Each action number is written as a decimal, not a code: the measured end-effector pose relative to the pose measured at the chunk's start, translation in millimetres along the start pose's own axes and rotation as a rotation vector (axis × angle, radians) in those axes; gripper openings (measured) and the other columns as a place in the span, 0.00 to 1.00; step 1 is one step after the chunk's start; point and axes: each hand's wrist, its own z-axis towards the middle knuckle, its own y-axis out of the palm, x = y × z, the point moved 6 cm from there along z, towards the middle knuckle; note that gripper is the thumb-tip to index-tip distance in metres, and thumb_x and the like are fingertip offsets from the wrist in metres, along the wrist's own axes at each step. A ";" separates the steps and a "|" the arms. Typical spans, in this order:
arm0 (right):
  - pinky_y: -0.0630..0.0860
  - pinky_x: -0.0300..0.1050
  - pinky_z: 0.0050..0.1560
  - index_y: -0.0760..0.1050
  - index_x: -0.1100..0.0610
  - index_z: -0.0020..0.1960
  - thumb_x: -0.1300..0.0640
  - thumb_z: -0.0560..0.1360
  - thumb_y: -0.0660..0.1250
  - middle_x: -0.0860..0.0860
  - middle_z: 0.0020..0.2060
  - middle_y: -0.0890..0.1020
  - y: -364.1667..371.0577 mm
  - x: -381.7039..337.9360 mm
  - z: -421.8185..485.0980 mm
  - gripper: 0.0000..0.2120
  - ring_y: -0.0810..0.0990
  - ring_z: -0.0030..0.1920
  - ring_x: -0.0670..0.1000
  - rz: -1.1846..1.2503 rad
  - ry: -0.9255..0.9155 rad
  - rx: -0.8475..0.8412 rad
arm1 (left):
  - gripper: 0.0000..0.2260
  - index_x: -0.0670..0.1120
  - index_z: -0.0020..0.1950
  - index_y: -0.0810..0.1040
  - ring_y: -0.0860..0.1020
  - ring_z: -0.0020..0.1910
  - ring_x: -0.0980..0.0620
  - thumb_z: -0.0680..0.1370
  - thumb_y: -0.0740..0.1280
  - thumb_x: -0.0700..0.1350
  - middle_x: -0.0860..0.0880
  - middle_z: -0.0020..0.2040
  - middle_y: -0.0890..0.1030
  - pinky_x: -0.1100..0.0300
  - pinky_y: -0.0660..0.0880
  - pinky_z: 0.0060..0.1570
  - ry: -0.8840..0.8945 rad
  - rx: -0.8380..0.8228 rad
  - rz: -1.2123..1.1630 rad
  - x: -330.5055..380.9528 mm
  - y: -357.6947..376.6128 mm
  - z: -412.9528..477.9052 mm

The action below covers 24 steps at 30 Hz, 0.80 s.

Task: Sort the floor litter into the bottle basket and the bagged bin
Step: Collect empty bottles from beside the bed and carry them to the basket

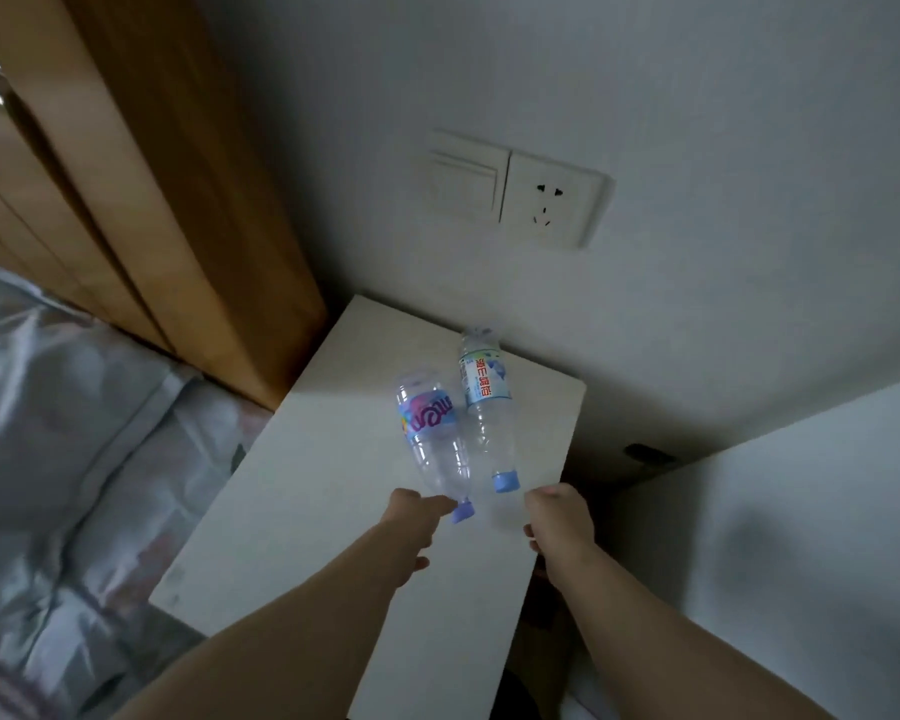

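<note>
Two empty clear plastic bottles with blue caps lie side by side on a white bedside table [333, 511], caps toward me. The left bottle [430, 433] has a purple and pink label. The right bottle [484, 397] has a white and blue label and reaches the table's back edge. My left hand [414, 524] is at the neck of the purple-label bottle, fingers curled round it just behind the cap. My right hand [559, 517] hovers over the table's right edge, a little short of the right bottle's cap, with its fingers curled under and nothing in it.
A bed with a grey patterned quilt [74, 459] lies to the left, below a wooden headboard [152, 200]. A wall switch and socket [515, 189] sit above the table. A white surface [801, 537] stands to the right, with a dark gap between it and the table.
</note>
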 end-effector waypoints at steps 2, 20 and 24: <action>0.75 0.50 0.46 0.71 0.56 0.43 0.61 0.73 0.62 0.54 0.36 0.75 0.7 -6.2 14.0 0.01 0.76 0.41 0.56 -0.027 -0.030 -0.038 | 0.31 0.44 0.72 0.59 0.72 0.54 0.46 0.74 0.69 0.48 0.45 0.53 0.72 0.55 0.70 0.49 -0.040 0.007 -0.055 -3.5 10.3 12.3; 0.69 0.40 0.32 0.74 0.58 0.30 0.62 0.73 0.65 0.51 0.23 0.77 77.4 -24.0 38.4 0.12 0.73 0.29 0.52 -0.062 0.054 -0.279 | 0.06 0.46 0.41 0.72 0.73 0.38 0.54 0.77 0.65 0.43 0.50 0.41 0.73 0.59 0.72 0.43 -0.181 -0.077 -0.401 -14.4 11.9 64.5; 0.70 0.40 0.32 0.73 0.59 0.35 0.60 0.75 0.65 0.54 0.31 0.74 94.2 -17.5 17.0 0.10 0.73 0.29 0.51 -0.056 0.084 -0.305 | 0.06 0.47 0.40 0.73 0.74 0.39 0.55 0.77 0.65 0.45 0.51 0.42 0.74 0.60 0.71 0.40 -0.186 -0.146 -0.471 -15.6 5.8 63.4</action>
